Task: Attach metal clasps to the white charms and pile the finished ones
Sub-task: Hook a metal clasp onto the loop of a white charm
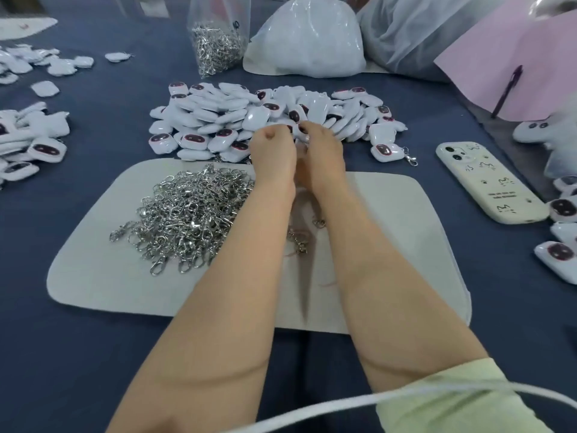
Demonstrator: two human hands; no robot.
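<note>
- Far left edge: a heap of white charms (34, 142) with dark faces lies on the blue table cloth (78, 354). Behind it is a looser scatter of charms lying blank side up (28, 62).
- Left of centre: a pale grey mat (93, 276) carries a thick pile of metal clasps (190, 214) on its left half. The pile touches the left forearm.
- Behind the mat stands a clear bag of clasps (218, 42), upright and partly filled.
- Centre: the main charm pile (237, 117) lies just beyond the far edge of the mat, some charms face up and some blank.
- Left hand (273, 151) is at the near edge of that pile, knuckles up, with its fingers curled down into the charms. Cannot tell what it grips, if anything.
- Right hand (321, 151) is close beside it, almost touching, and curled the same way. Its grip is hidden too.
- Two or three loose clasps (299, 242) lie on the mat between the forearms.
- A white plastic sack (307, 39) sits behind the pile.
- Right end of the pile: one charm with a clasp attached (387, 151) lies face up.
- A cream phone (487, 182) lies face down, apart from the pile.
- Far right: a pink sheet (515, 57) with a purple pen (507, 89) on it, and more charms along the edge (559, 232).
</note>
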